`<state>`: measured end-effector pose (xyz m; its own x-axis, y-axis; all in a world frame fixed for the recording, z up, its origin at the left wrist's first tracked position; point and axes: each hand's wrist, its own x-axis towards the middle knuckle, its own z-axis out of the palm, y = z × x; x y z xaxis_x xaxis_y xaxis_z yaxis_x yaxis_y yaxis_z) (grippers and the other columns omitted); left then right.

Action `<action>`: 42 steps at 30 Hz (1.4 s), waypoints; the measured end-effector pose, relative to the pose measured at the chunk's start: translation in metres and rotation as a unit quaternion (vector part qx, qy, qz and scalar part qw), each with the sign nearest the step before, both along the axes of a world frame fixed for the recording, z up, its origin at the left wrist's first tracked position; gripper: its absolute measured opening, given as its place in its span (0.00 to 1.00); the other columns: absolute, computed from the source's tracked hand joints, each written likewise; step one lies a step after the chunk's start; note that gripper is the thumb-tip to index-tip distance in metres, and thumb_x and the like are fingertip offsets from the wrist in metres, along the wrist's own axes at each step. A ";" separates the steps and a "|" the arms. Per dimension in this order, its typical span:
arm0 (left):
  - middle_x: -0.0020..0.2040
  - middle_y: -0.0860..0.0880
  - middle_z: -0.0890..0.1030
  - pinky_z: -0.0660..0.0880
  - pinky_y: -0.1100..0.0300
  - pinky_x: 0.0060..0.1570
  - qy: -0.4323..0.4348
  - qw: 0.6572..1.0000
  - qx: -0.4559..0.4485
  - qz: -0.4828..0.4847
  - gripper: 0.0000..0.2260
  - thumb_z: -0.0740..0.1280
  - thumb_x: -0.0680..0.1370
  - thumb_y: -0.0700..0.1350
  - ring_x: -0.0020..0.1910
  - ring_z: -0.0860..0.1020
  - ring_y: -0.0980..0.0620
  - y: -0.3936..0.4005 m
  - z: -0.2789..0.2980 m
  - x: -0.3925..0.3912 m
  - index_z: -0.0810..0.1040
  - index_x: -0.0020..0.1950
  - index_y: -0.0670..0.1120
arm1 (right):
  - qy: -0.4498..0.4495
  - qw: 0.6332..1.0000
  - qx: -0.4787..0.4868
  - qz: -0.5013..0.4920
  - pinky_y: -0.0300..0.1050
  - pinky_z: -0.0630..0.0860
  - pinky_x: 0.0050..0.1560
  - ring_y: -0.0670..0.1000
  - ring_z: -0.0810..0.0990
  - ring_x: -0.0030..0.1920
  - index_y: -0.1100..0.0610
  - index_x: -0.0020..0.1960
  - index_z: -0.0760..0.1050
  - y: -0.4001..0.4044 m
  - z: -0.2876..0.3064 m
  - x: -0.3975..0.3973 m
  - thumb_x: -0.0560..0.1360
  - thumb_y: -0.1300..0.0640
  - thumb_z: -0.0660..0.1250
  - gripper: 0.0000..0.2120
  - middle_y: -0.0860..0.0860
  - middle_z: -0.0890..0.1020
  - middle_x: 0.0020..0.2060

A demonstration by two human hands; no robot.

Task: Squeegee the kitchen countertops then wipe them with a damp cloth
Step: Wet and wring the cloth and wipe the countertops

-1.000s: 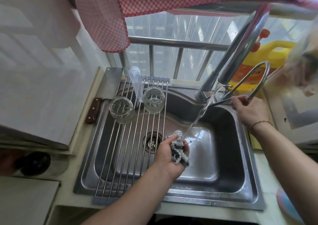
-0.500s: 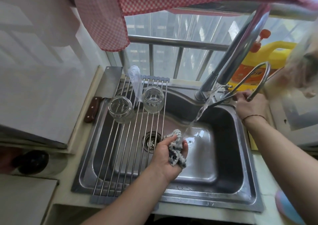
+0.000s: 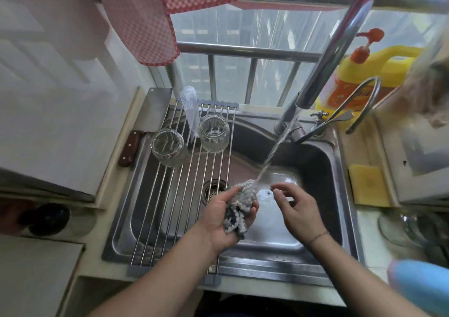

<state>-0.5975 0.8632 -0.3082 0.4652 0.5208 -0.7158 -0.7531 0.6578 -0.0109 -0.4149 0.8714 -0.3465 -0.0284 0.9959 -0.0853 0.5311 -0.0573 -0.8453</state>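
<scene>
My left hand [image 3: 222, 218] grips a bunched grey-and-white cloth [image 3: 239, 201] over the steel sink [image 3: 340, 219]. Water runs from the tall faucet [image 3: 323, 69] in a slanted stream [image 3: 274, 149] onto the top of the cloth. My right hand [image 3: 297, 210] hovers just right of the cloth above the basin, fingers loosely bent and holding nothing. No squeegee is in view.
A roll-up wire rack [image 3: 184, 195] covers the sink's left half and carries two upturned glass jars [image 3: 167, 146] [image 3: 213, 132]. A cleaver [image 3: 143, 125] lies at the left rim. A yellow detergent jug [image 3: 359, 74] and yellow sponge [image 3: 368, 185] are at the right.
My right hand left the faucet lever and came down into the sink beside the cloth. The left hand keeps the cloth under the running water.
</scene>
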 end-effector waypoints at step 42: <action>0.42 0.50 0.78 0.75 0.59 0.35 0.513 0.488 0.458 -0.538 0.15 0.68 0.70 0.40 0.37 0.78 0.51 0.052 -0.019 0.004 0.72 0.55 0.49 | 0.179 0.895 -0.404 0.058 0.40 0.69 0.23 0.52 0.74 0.24 0.59 0.43 0.73 0.045 0.017 -0.005 0.75 0.68 0.65 0.05 0.57 0.78 0.30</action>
